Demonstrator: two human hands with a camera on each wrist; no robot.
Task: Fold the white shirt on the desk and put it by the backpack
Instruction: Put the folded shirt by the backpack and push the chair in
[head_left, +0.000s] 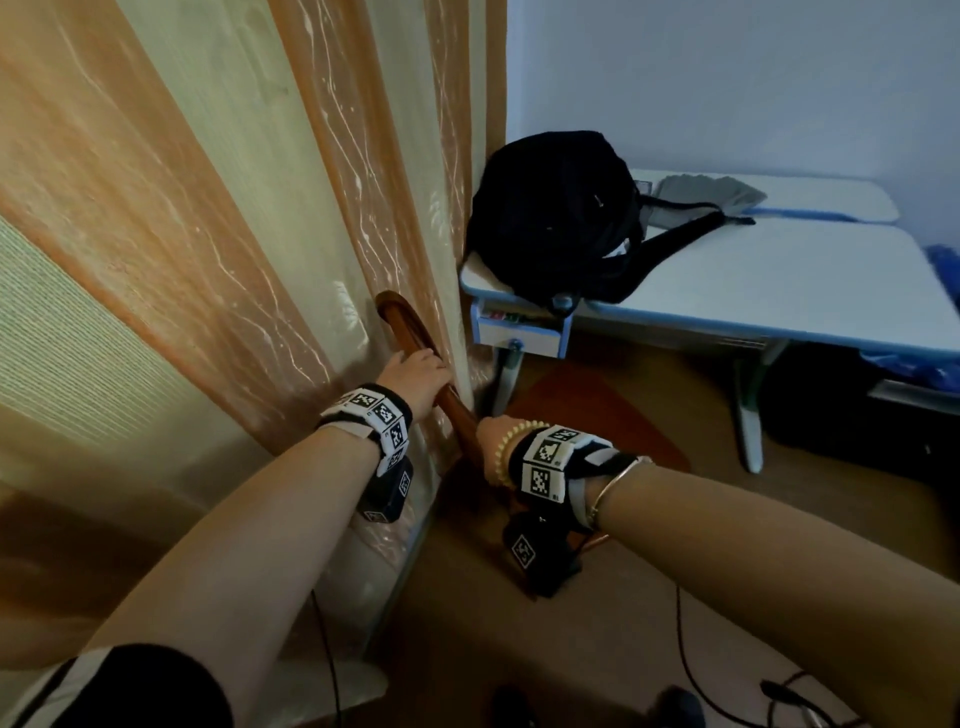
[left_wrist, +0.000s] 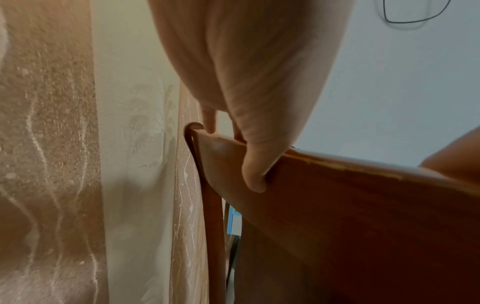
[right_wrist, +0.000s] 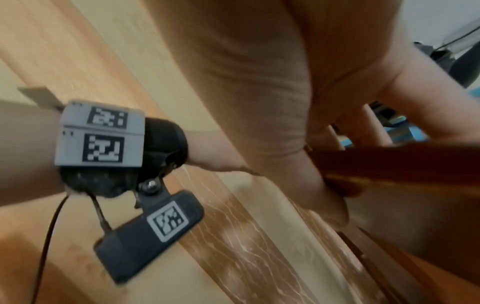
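Meanwhile both hands, left hand (head_left: 418, 371) and right hand (head_left: 491, 434), grasp the wooden chair back (head_left: 410, 332) beside the curtain (head_left: 234, 208). The folded shirt (head_left: 711, 195) lies at the desk (head_left: 779, 280) back edge, just beside the backpack (head_left: 556, 213). Swinging the chair could snag the curtain or knock the desk's left corner.

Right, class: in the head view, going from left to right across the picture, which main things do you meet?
Curtain → left hand gripping the wooden chair back → black backpack → grey folded cloth → the bare right end of the desk.
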